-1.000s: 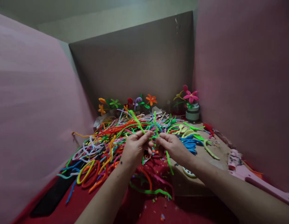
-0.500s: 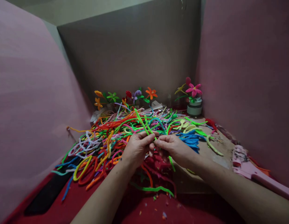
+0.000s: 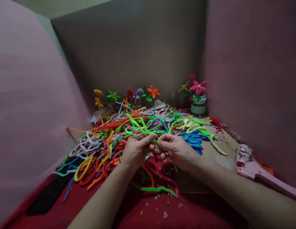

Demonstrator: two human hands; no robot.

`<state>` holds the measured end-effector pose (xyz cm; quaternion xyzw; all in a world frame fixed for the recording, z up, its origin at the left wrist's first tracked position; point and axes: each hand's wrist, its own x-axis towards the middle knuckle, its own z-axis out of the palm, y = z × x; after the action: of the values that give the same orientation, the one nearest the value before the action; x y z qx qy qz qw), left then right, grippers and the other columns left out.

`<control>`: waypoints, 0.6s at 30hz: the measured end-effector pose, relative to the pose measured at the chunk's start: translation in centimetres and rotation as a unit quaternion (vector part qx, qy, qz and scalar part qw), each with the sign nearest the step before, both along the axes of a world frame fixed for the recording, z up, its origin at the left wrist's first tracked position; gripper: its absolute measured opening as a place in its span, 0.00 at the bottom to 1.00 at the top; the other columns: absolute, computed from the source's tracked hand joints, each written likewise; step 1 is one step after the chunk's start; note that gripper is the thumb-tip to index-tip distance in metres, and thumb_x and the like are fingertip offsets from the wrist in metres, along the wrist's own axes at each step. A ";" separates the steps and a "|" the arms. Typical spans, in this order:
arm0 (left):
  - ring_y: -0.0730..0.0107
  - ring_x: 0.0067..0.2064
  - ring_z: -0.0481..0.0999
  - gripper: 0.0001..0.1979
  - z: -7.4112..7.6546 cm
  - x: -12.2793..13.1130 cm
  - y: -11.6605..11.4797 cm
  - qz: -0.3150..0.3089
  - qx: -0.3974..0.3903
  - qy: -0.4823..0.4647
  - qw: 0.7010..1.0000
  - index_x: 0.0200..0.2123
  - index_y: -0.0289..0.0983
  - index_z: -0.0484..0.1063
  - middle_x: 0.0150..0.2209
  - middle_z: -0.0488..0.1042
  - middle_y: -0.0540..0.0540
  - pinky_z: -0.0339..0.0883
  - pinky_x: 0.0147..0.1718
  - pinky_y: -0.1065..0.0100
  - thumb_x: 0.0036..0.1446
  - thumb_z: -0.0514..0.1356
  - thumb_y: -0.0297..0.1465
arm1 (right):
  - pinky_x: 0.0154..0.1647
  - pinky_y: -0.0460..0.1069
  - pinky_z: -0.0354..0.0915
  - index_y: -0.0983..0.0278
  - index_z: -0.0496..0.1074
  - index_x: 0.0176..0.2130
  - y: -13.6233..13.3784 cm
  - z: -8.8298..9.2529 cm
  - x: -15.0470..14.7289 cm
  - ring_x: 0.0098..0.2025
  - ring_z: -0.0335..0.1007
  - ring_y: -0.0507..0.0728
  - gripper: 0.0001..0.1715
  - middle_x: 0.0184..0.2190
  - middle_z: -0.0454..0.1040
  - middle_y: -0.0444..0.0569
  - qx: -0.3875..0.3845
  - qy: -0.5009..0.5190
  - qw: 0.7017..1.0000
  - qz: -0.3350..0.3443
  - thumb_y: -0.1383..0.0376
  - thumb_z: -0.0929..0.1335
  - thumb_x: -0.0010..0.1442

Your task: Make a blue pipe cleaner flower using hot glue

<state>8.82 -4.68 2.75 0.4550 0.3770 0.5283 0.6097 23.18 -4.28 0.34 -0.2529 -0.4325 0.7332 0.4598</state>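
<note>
Bright green pipe cleaners (image 3: 136,122) rise to the upper left out of my left hand (image 3: 139,147), pinched between its thumb and fingers. My right hand (image 3: 173,147) meets it at the middle, its thumb and fingertips closed on the lower part of the same green stems. Fingers cover the spot where the two hands come together. Behind and left of them spreads a tangled heap of coloured pipe cleaners (image 3: 109,124). A bundle of blue pipe cleaners (image 3: 193,140) lies just right of my right hand.
Fuzzy flowers (image 3: 154,91) stand along the back. At the back right a pale green jar (image 3: 199,106) holds a pink flower (image 3: 198,87). A pink tool (image 3: 253,168) lies right, a black strip (image 3: 46,197) left, and a green stem (image 3: 155,188) in front, on red cloth (image 3: 129,213).
The green stems in my hands have tipped further to the left. My right-hand fingers have curled and shifted slightly along them. The whole view has moved a little.
</note>
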 end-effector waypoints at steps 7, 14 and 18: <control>0.80 0.16 0.66 0.09 0.2 0.0 -0.3 0.005 0.006 0.011 1.000 0.29 0.31 0.76 0.16 0.69 0.51 0.60 0.13 0.77 0.45 0.65 0.32 | 0.13 0.42 0.49 0.68 0.69 0.24 -0.2 0.4 0.1 0.13 0.53 0.43 0.13 0.15 0.64 0.39 -0.036 -0.016 0.999 0.009 0.61 0.73 0.45; 0.81 0.14 0.62 0.09 0.2 -0.2 -0.5 0.024 0.061 0.124 0.990 0.31 0.33 0.75 0.13 0.66 0.54 0.54 0.13 0.78 0.47 0.63 0.33 | 0.11 0.41 0.53 0.67 0.67 0.21 -0.4 0.2 0.0 0.12 0.56 0.45 0.15 0.14 0.67 0.41 -0.042 -0.057 0.997 -0.042 0.61 0.74 0.41; 0.82 0.14 0.60 0.09 0.3 -0.2 -0.6 0.035 0.065 0.167 0.983 0.27 0.32 0.73 0.12 0.64 0.54 0.50 0.13 0.77 0.48 0.62 0.34 | 0.10 0.41 0.54 0.67 0.67 0.22 -0.3 0.1 0.3 0.10 0.55 0.44 0.16 0.13 0.66 0.40 -0.043 -0.053 0.998 -0.009 0.59 0.73 0.44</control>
<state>8.66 -5.30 3.04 0.5618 0.4542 0.4893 0.4885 23.44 -4.62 0.48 -0.3149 -0.4221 0.7327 0.4311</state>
